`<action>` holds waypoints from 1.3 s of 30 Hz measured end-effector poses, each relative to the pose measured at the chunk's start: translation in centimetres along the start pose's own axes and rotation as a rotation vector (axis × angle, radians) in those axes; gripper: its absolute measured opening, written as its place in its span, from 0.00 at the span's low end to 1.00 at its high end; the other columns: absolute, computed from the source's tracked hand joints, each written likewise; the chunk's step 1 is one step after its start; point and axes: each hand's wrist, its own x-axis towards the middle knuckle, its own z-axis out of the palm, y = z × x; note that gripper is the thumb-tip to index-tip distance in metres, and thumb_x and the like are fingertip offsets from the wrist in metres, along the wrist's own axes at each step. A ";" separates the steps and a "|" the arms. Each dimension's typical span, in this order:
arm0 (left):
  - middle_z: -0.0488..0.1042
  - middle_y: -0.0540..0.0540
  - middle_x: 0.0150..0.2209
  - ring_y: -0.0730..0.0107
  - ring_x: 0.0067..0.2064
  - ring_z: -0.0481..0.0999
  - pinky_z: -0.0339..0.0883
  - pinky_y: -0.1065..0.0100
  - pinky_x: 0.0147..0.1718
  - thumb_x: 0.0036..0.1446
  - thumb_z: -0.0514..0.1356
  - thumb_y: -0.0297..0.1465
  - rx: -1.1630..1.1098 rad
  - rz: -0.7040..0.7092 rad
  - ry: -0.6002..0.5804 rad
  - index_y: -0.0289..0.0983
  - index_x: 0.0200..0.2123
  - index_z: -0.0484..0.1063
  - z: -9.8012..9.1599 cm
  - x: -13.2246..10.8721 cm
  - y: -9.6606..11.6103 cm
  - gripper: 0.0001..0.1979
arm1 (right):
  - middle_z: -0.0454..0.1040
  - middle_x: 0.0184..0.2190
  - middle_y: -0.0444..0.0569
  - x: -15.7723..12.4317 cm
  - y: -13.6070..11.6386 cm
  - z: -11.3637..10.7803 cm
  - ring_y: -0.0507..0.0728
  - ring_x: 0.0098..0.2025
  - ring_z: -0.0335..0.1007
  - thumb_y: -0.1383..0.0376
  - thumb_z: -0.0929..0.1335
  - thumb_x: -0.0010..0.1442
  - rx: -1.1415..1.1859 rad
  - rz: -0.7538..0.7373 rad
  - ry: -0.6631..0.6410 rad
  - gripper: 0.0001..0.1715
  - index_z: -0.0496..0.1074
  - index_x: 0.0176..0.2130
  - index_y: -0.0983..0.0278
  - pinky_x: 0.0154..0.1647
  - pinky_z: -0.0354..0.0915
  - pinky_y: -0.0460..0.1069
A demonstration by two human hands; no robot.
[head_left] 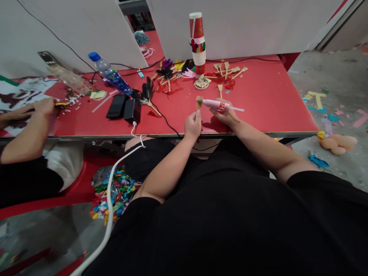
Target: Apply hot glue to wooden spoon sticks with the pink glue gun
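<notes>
My left hand (193,124) is closed around a small wooden stick with a broad, shaped head (199,102), held upright just above the table's front part. In my right hand (228,116) is a pink hot glue gun (216,104), gripped from below, with a pale glue stick (237,109) poking out of its back. The gun's nozzle points left at the wooden head; whether it touches cannot be made out. Just behind my right hand lies another wooden stick (220,89). Further back are more wooden sticks with red tassels (226,69) and a small dish (201,82).
Stacked paper cups (196,27) stand at the back. Feathered sticks (169,73), a blue-capped bottle (110,73), a phone (116,106) and a black block with a white cable (132,110) lie leftward. A co-worker's hand (43,107) works at far left. Scraps (319,97) litter the floor.
</notes>
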 end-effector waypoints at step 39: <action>0.66 0.50 0.21 0.66 0.28 0.70 0.64 0.59 0.36 0.81 0.57 0.57 -0.055 -0.042 -0.030 0.43 0.21 0.67 0.1 0.0 0.3 0.37 | 0.91 0.45 0.52 -0.6 0.0 0.1 0.68 0.49 0.89 0.31 0.82 0.58 0.091 0.168 0.006 0.41 0.89 0.57 0.55 0.57 0.86 0.65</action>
